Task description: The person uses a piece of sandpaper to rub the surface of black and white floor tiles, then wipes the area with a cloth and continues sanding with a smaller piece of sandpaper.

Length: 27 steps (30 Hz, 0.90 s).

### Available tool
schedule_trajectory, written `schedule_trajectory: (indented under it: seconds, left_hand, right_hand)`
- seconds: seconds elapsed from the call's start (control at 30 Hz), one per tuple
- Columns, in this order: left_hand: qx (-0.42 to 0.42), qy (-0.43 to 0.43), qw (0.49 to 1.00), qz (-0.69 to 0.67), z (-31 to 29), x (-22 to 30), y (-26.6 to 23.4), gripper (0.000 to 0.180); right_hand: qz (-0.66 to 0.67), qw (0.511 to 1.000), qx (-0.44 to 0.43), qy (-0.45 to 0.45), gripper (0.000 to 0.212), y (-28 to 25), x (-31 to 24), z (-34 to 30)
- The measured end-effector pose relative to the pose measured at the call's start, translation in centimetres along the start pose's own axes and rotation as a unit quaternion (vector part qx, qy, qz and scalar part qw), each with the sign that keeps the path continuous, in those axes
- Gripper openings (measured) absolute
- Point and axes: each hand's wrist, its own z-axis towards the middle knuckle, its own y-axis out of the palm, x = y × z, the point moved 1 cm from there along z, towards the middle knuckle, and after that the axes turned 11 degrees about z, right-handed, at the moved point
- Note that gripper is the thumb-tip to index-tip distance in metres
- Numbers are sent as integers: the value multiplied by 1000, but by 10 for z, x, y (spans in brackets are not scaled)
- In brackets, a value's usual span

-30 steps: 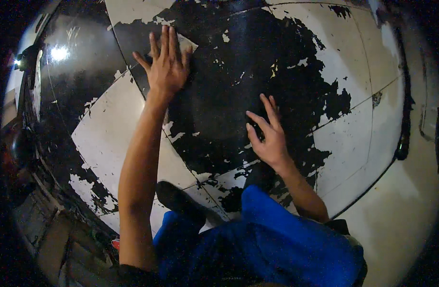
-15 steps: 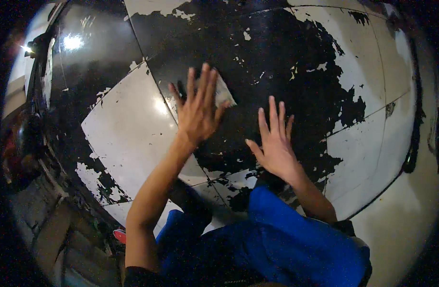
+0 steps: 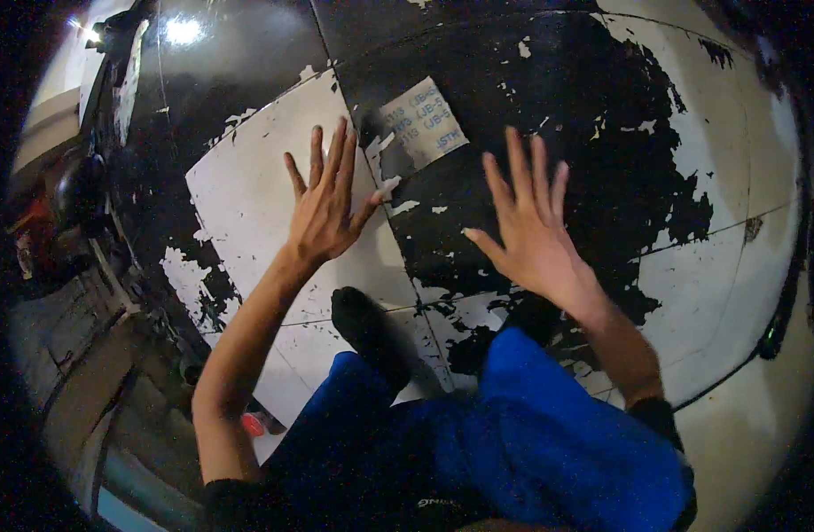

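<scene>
Have left hand (image 3: 327, 206) palm down over white tile (image 3: 243, 182), with fingers fanned open. Have right hand (image 3: 533, 232) palm down over flaking black coating (image 3: 571, 97), likewise with fingers straight and spread. Can't tell contact with floor (image 3: 717, 275) for either. Find pale, blue-printed paper square (image 3: 427, 131) lying on black coating between both sets of fingertips, just beside left hand, near right hand, touching neither, well in from left and right edges of floor. See also blue trousers (image 3: 571, 408) and dark-covered foot (image 3: 363, 326) on near side of floor.
</scene>
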Motion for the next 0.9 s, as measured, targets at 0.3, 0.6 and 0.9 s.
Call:
schedule_trajectory:
  seconds: [0.3, 0.6, 0.9]
  left_hand:
    - [-59, -35, 997, 23, -130, -112, -98, 84]
    - [23, -273, 950, -149, -240, -191, -111, 69]
    - [86, -27, 947, -309, -8, -34, -123, 74]
  right_hand:
    - [82, 966, 199, -142, 87, 48, -67, 151]
    - [973, 199, -94, -67, 109, 8, -63, 178]
    - [986, 146, -21, -81, 103, 3, -48, 180]
